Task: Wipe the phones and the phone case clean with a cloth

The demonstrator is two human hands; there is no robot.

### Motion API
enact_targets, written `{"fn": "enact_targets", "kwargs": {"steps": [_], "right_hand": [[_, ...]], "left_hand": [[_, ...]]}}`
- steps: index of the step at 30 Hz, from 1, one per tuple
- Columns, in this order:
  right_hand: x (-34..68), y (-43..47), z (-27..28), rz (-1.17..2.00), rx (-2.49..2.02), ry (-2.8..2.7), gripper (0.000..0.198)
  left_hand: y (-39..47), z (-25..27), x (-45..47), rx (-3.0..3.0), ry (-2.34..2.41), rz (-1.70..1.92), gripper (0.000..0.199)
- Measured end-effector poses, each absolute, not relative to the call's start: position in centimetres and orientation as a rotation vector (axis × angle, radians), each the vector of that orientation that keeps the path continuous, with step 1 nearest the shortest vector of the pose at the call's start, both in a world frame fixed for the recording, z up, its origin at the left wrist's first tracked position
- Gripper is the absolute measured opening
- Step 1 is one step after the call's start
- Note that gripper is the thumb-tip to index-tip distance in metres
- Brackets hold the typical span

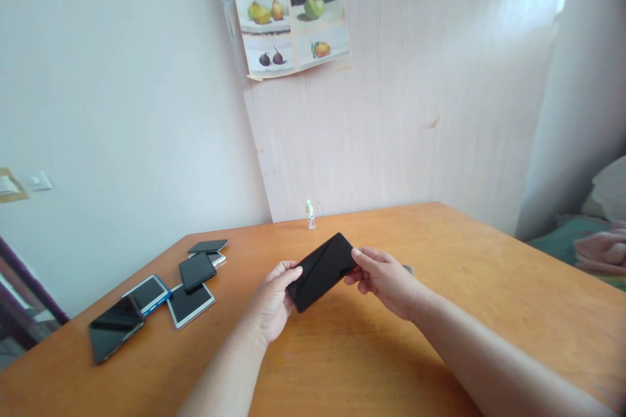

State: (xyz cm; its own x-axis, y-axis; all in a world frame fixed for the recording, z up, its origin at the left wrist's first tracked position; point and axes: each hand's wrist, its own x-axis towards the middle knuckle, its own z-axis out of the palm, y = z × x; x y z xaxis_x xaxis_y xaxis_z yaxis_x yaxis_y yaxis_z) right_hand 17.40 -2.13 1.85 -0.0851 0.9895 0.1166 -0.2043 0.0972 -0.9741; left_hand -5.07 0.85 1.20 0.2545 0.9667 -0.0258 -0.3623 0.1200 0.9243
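A black tablet [323, 273] with a dark, glossy screen is held up above the table, tilted with its right end higher. My left hand [274, 300] grips its lower left end, thumb on the front face. At the right end, my right hand [379, 277] pinches the edge between thumb and fingers. The fingers behind the tablet are partly hidden. Just behind my right wrist, a small greyish thing [408, 269] peeks out, mostly covered, and I cannot make out what it is.
On the left of the wooden table [489, 300] lie several tablets, among them a black one [116, 329], a blue-edged one [148, 294] and a white-framed one [192, 305], some overlapping. A small clear spray bottle [310, 216] stands at the back edge by the wall.
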Motion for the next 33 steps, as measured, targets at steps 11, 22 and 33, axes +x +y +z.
{"fn": "enact_targets", "kwargs": {"steps": [11, 22, 33], "right_hand": [[16.5, -4.6, 4.1, 1.017, -1.027, -1.530, 0.037], [14.5, -6.2, 5.4, 1.009, -0.902, -1.616, 0.034], [14.5, -6.2, 5.3, 0.891, -0.934, -1.685, 0.035]], "left_hand": [[-2.6, 4.0, -3.3, 1.329, 0.660, 0.989, 0.032], [-3.7, 5.7, -3.2, 1.373, 0.696, 1.237, 0.033], [-3.7, 5.8, -3.6, 1.461, 0.710, 1.256, 0.030]]}}
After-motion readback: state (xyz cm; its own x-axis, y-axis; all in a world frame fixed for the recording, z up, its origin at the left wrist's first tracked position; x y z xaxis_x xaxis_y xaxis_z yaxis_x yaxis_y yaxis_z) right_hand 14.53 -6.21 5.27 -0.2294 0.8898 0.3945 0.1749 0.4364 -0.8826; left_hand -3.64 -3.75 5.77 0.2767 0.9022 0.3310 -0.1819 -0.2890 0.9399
